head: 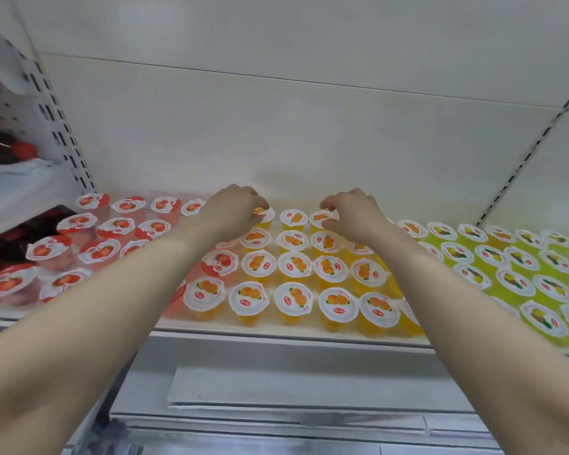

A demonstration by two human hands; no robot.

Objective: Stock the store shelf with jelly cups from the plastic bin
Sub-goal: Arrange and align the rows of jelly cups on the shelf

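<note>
Three colour bands: jelly cups stand lid-up in close rows on the store shelf (276, 333), red, then orange, then yellow-green.
Far left: a slotted upright (60, 126), with blurred red packs (12, 149) on the neighbouring shelf beyond it.
Red jelly cups (115, 226): they fill the shelf's left part and are partly hidden by the left forearm.
Left hand (235, 208): it is at the back row, its grip curled down over the left back-row cup (265, 214), thumb and fingers pinching the lid edge.
Orange jelly cups (294, 264): upright from the front edge to the back. The middle back-row cup (293, 218) stands between the two held ones.
Right hand (355, 213): also at the back row, its grip curled, pinching the lid edge of the right back-row cup (319, 217).
Yellow-green jelly cups (513, 280): rows run to the right edge.
Back panel (276, 126): white, behind all the rows.
Lower shelf (276, 389): white, below the front edge.
</note>
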